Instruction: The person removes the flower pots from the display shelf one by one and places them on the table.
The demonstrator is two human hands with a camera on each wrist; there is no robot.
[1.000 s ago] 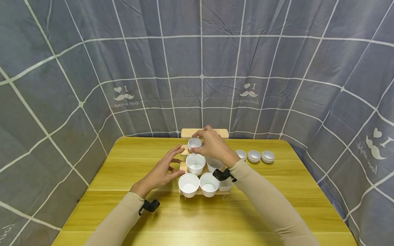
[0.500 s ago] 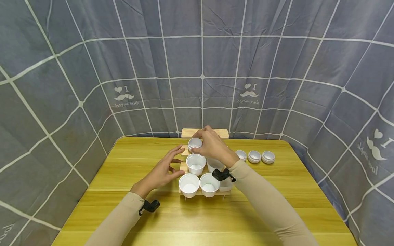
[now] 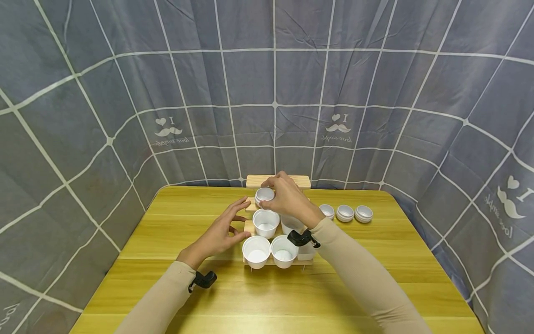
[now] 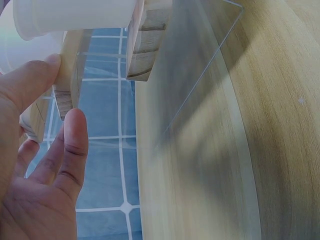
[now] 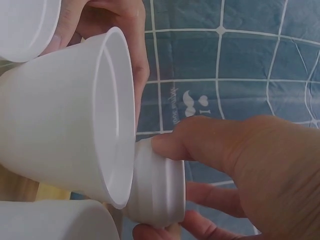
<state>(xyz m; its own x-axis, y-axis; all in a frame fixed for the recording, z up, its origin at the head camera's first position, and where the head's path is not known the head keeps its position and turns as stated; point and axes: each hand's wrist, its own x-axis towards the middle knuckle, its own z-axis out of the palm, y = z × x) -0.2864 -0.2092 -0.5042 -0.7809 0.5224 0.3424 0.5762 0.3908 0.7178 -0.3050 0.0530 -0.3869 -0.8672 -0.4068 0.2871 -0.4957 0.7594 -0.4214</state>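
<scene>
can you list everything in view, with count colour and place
large white round cups: apparently five, white, on the rack's lower steps, two partly hidden by the right arm
small white round pot: one, white, gripped in the right hand at the rack
other small white round pots: three visible, white, on the table right of the rack
stepped wooden rack: one, pale wood, on the table
wooden table: one, yellow-brown, beneath everything
gridded fabric curtain: count unclear, grey with white lines and prints, around the table
wrist devices: two, black, one per wrist
sleeves: two, beige, on both arms
left hand: one, at the rack's left side
right hand: one, over the rack
</scene>
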